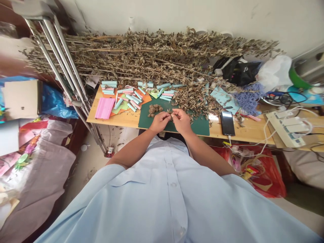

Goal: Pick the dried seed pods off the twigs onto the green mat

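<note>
My left hand [160,122] and my right hand [181,120] meet over the green cutting mat [199,129], fingertips pinched together. Bits of dried leaf [169,110] show at the fingertips, partly hidden by the fingers. Just beyond my left hand sits a small cluster of brown balls of crumpled dried leaf [155,109]. A loose heap of dried leaves [188,99] spreads behind and to the right of my right hand, reaching onto the mat.
Dried stalks with leaves [141,54] lie along the wall. Rolled paper tubes [133,98] and pink paper [104,108] are on the left. A phone [227,123], purple cord [250,99] and a power strip [287,126] lie right. Metal crutches [63,64] lean at the table's left end.
</note>
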`<state>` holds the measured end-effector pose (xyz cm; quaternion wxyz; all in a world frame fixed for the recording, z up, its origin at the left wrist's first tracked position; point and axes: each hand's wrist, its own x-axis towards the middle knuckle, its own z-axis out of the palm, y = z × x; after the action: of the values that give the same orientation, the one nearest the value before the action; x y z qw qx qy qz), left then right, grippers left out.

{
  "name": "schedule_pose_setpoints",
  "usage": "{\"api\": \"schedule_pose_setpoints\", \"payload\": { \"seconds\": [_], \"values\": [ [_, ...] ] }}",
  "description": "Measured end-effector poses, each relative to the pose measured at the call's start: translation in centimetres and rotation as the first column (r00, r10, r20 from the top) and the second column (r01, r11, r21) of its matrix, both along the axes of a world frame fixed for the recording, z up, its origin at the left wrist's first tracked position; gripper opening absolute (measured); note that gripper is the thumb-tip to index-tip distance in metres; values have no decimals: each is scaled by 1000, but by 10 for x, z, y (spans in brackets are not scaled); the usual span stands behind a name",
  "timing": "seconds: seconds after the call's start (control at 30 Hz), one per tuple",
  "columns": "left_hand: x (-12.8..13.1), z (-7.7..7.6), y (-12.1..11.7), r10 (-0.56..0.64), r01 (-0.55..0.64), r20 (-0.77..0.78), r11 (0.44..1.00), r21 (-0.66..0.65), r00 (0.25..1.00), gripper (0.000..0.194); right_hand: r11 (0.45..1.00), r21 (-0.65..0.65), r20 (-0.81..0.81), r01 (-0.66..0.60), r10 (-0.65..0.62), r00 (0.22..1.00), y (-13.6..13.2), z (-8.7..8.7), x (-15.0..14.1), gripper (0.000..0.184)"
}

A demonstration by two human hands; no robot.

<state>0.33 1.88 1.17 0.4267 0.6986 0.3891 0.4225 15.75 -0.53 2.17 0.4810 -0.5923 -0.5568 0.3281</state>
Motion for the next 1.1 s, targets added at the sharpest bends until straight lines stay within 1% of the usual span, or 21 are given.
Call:
{"api": "schedule_pose_setpoints", "payload": {
  "seconds": [0.13,0.27,0.4,0.57,0.8,0.93,1.1],
  "values": [
    [0,-2,0,15,-15,-6,1000,-11,1000,18,997,79,150,-24,12,989,-3,2,-1,33],
    [0,-3,1,16,-16,-4,1000,-12,1000,18,996,80,189,-46,30,982,-5,6,-2,38],
    [0,-1,0,30,-30,5,1000,2,1000,19,999,33,145,-37,32,989,-7,9,-3,40],
    [1,3,-1,42,-42,-1,999,-3,999,20,1000,2,80,-9,9,997,-6,5,-5,40],
    [0,3,-1,40,-40,36,999,-4,999,21,998,-59,-116,8,-14,993,-3,2,-9,40],
    [0,2,-1,37,-37,42,999,4,998,21,997,-71,-130,14,-23,991,-3,0,-9,42],
    [1,0,0,52,-52,29,999,-9,998,19,996,-58,-106,64,-70,992,1,-6,-4,41]
  ]
}}
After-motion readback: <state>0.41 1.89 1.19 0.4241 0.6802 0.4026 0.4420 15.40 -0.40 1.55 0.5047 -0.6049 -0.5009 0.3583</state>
